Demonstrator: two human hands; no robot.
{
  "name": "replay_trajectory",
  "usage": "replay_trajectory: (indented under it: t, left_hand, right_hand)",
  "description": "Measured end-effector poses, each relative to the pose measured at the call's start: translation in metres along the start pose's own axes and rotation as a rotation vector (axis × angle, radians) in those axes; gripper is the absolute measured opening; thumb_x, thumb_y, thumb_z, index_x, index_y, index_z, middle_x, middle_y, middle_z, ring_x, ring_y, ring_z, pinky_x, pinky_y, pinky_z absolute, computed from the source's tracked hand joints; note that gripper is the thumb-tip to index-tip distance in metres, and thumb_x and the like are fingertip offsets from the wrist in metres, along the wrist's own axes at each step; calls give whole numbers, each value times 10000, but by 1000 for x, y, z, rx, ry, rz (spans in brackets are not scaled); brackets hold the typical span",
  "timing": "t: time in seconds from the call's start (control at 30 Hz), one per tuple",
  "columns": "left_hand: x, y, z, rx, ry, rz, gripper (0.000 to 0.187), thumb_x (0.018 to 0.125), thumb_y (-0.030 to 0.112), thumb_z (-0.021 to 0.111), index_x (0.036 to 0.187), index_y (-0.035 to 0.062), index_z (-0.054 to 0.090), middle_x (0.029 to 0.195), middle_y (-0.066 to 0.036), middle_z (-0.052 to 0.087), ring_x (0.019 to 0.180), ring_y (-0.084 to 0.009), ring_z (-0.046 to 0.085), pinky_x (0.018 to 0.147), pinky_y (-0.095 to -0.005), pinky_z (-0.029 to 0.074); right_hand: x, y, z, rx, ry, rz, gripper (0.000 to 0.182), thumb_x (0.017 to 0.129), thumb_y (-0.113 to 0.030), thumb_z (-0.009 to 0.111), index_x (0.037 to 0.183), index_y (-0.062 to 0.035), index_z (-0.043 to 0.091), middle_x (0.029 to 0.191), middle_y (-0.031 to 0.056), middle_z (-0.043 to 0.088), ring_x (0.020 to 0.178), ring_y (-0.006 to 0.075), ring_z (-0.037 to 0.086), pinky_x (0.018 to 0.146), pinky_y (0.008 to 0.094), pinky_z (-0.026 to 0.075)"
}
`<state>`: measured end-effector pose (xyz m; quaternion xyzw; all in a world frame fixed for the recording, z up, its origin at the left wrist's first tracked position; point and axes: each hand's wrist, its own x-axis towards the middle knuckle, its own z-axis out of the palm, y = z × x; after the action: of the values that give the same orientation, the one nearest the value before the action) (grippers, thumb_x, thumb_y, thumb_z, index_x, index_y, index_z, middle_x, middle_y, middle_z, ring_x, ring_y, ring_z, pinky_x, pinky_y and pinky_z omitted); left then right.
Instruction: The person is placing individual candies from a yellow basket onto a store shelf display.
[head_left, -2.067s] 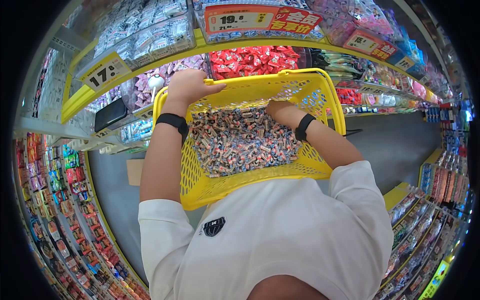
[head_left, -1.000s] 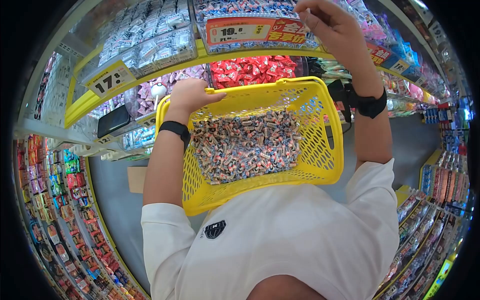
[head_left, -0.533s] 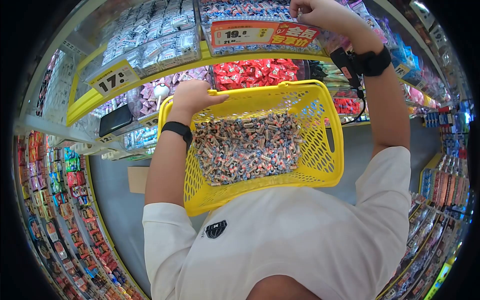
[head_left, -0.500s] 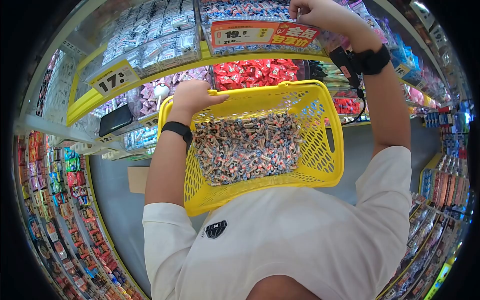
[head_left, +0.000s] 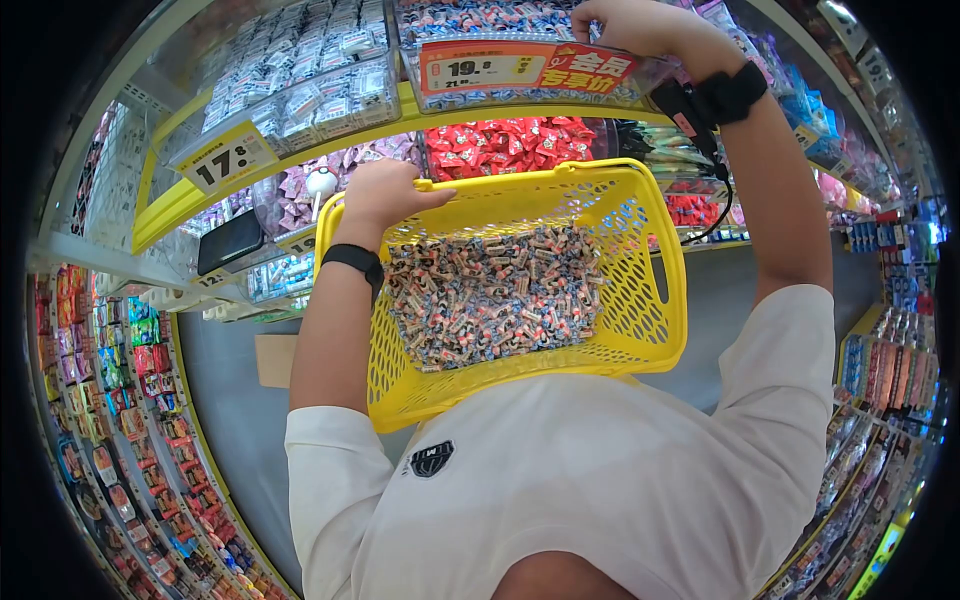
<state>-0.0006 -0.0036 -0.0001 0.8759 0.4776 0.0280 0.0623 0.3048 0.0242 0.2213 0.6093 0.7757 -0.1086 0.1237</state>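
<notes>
A yellow basket (head_left: pixel 660 345) is held against the front of my white shirt, with many small wrapped candies (head_left: pixel 495 295) spread over its bottom. My left hand (head_left: pixel 385 195) is closed round the basket's far left rim. At the top, my right hand (head_left: pixel 635 25) reaches over the red price sign (head_left: pixel 525 70) into a clear bin of blue-and-white wrapped candies (head_left: pixel 490 20). Its fingers are bent downward at the bin, and whatever lies between their tips is too small to make out.
Red wrapped candies (head_left: pixel 510 145) fill a lower bin beyond the basket. A dark phone (head_left: pixel 231 241) rests at the shelf edge on the left, beside a yellow price tag (head_left: pixel 222 158). A brown cardboard piece (head_left: pixel 275 360) lies on the floor. Packed racks stand at both sides.
My right hand has shifted slightly left over the bin, and its forearm and elbow have swung a little outward. My left hand and the basket look unchanged.
</notes>
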Motion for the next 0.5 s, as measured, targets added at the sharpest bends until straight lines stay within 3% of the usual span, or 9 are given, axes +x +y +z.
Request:
replay_trajectory:
  t: [0.2, 0.3, 0.4, 0.5]
  left_hand:
    - [0, 1, -1, -9, 6, 4, 710, 726, 756, 604, 702, 55, 710, 677, -135, 658, 660, -319, 651, 629, -439, 507]
    - [-1, 0, 1, -17, 18, 8, 707, 728, 750, 610, 694, 50, 705, 674, -145, 653, 662, -332, 646, 635, -447, 506]
    - [0, 0, 2, -12, 22, 5, 702, 727, 748, 612, 700, 53, 708, 681, -145, 656, 673, -333, 649, 642, -447, 508]
    - [-1, 0, 1, -15, 28, 7, 694, 728, 743, 616, 709, 57, 713, 688, -144, 659, 684, -332, 651, 651, -446, 508]
  right_hand:
    - [20, 24, 18, 31, 174, -93, 240, 811, -196, 597, 976, -41, 678, 915, 190, 698, 847, 339, 656, 741, 427, 507]
    - [7, 12, 16, 68, 324, 10, 213, 818, -183, 580, 945, -39, 673, 899, 199, 696, 826, 368, 658, 743, 429, 516]
    - [-11, 1, 17, 84, 569, -63, 205, 826, -184, 577, 930, -32, 667, 878, 218, 685, 809, 386, 662, 722, 430, 516]
    - [-38, -16, 18, 166, 739, -113, 185, 842, -180, 596, 894, -9, 643, 740, 204, 635, 705, 296, 647, 654, 382, 499]
